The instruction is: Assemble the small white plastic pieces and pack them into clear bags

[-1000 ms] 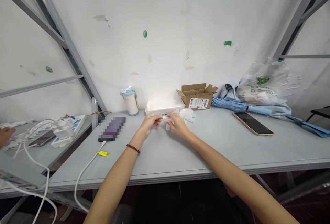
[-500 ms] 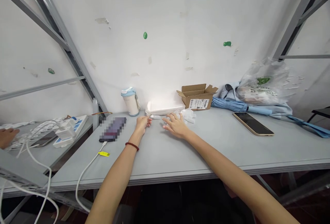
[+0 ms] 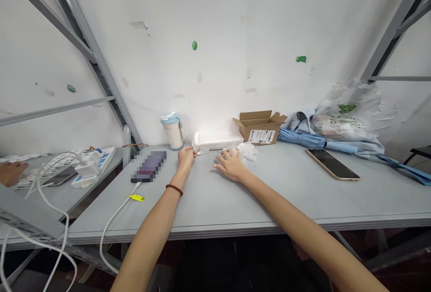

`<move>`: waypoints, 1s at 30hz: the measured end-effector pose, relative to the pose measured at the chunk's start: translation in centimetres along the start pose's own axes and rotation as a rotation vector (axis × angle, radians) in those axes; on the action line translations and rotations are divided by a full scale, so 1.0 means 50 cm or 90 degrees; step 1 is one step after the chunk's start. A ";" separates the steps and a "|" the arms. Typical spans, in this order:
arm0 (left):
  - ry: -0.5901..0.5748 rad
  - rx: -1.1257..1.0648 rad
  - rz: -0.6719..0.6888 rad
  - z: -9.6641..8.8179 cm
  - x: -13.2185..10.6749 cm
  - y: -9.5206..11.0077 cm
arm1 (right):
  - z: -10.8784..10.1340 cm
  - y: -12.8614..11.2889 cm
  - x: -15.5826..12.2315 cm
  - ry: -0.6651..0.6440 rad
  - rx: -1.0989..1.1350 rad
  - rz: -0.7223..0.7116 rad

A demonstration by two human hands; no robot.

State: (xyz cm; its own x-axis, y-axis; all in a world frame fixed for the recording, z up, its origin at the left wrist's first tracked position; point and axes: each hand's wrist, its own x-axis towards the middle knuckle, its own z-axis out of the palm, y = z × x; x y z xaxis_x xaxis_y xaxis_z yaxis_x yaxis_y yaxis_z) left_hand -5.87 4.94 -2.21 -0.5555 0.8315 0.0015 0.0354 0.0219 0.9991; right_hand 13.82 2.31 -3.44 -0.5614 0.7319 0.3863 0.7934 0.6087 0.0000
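The left hand (image 3: pixel 186 157) has its fingers curled together at the near end of a small translucent piece (image 3: pixel 203 152); whether they pinch it or merely touch it, I cannot tell. That piece lies level, just in front of the white tray-like container (image 3: pixel 218 140). The right hand (image 3: pixel 230 165) grasps nothing visible, its fingers loosely spread beside crumpled translucent plastic wrapping (image 3: pixel 248 152).

The likeliest mishap is losing the piece: pale and slight, it could slip from a fingertip hold and slide under the container's edge or among the wrapping. A sweep of the right hand could also drag the light plastic along, scattering anything inside it.

Farther out, the lidded tumbler (image 3: pixel 173 131) stands near the left hand, so a careless backward knock could topple it. The open cardboard box (image 3: pixel 261 128) sits behind the wrapping, seemingly out of harm's way.
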 end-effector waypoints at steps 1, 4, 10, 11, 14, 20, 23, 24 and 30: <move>0.002 0.004 0.006 0.000 0.000 0.000 | 0.001 -0.002 0.001 0.001 -0.005 0.006; 0.001 0.012 0.020 0.001 -0.003 0.001 | 0.005 -0.008 0.002 -0.003 -0.021 0.024; -0.016 0.021 0.031 0.005 -0.015 0.005 | 0.011 -0.015 0.003 -0.001 -0.013 0.044; -0.023 0.023 0.034 0.007 -0.018 0.005 | 0.012 -0.015 0.003 -0.001 -0.009 0.047; -0.057 0.036 0.060 0.014 -0.028 0.003 | 0.012 -0.013 0.005 -0.010 0.005 0.058; -0.122 0.109 0.114 0.027 -0.045 -0.006 | 0.014 -0.009 0.005 -0.021 0.019 0.084; -0.134 0.133 0.124 0.028 -0.048 -0.005 | 0.015 -0.009 0.004 -0.016 0.025 0.094; -0.134 0.136 0.124 0.028 -0.049 -0.004 | 0.014 -0.008 0.004 -0.011 0.032 0.096; -0.133 0.119 0.111 0.030 -0.050 -0.001 | -0.010 0.009 0.008 0.082 0.157 0.157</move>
State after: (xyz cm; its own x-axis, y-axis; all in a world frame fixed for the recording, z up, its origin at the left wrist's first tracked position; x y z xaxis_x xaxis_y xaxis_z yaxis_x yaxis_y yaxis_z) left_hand -3.25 3.72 -2.34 -0.3462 0.9269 0.1446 0.2776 -0.0460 0.9596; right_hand 14.06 2.72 -2.81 -0.3133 0.8307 0.4602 0.8122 0.4856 -0.3235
